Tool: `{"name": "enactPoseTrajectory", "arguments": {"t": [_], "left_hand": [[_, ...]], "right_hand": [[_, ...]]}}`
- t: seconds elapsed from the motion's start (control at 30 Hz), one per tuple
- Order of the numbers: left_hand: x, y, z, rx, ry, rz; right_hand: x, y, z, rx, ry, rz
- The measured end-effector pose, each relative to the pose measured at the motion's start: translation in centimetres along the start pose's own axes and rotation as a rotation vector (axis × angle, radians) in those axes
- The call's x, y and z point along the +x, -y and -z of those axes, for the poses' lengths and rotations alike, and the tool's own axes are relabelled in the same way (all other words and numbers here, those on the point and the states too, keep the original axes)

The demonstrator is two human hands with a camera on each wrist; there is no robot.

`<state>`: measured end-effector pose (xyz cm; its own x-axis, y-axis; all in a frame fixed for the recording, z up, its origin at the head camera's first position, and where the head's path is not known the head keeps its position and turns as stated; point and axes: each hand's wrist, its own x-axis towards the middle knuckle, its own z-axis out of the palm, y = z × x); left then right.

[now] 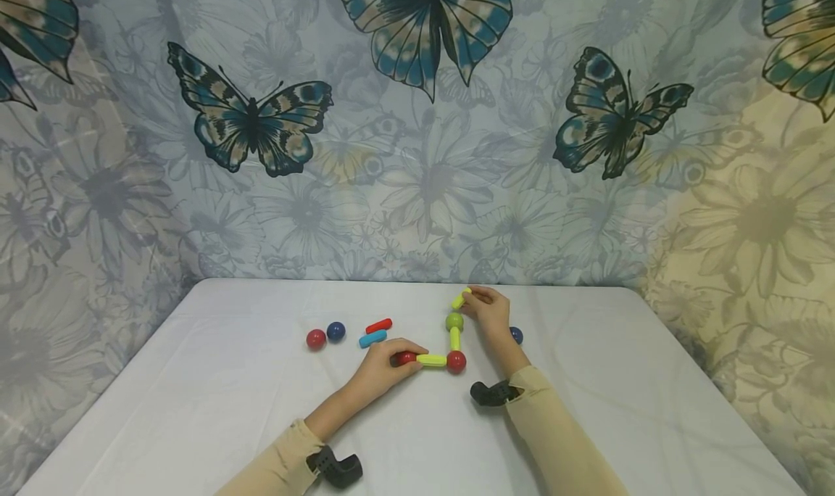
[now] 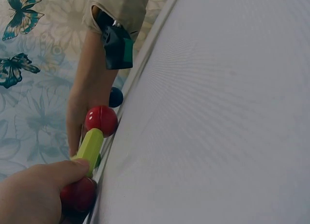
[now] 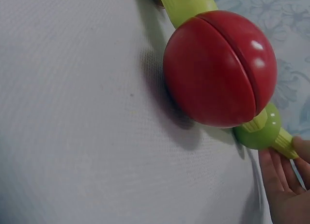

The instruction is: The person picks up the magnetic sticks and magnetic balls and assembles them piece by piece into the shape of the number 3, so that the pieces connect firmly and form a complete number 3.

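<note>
With a red ball point(image 1: 406, 357) gripped by the left hand point(image 1: 380, 366), a yellow stick point(image 1: 461, 299) is pinched by the right hand point(image 1: 491, 313) at the green ball's point(image 1: 454, 323) one o'clock, seemingly for joining, straight alignment being needed.

Head view faces forward-down; wrist views (nearer) share the corner red ball point(image 3: 213, 73)

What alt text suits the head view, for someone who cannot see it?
A person's left hand holds the red end ball of an L-shaped ball-and-stick chain, and the right hand pinches a yellow-green stick at its green ball. Loose balls and sticks lie nearby on the white table, before a butterfly backdrop.
</note>
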<state>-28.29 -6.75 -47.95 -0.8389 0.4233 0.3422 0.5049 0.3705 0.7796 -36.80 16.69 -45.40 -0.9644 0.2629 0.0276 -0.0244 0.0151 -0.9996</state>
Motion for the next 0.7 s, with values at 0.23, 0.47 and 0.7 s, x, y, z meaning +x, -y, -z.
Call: {"name": "enactPoseTrajectory", "arguments": {"t": [0.23, 0.47, 0.7], "left_hand": [[-0.02, -0.05, 0.02, -0.003, 0.002, 0.009], [0.0, -0.26, 0.09, -0.003, 0.001, -0.002], [0.04, -0.14, 0.03, 0.001, -0.006, 0.01]], "right_hand": [[0.04, 0.06, -0.41, -0.035, 0.003, 0.006], [-0.05, 0.24, -0.55, -0.037, -0.002, -0.008], [0.0, 0.11, -0.58, -0.068, 0.018, 0.005]]}}
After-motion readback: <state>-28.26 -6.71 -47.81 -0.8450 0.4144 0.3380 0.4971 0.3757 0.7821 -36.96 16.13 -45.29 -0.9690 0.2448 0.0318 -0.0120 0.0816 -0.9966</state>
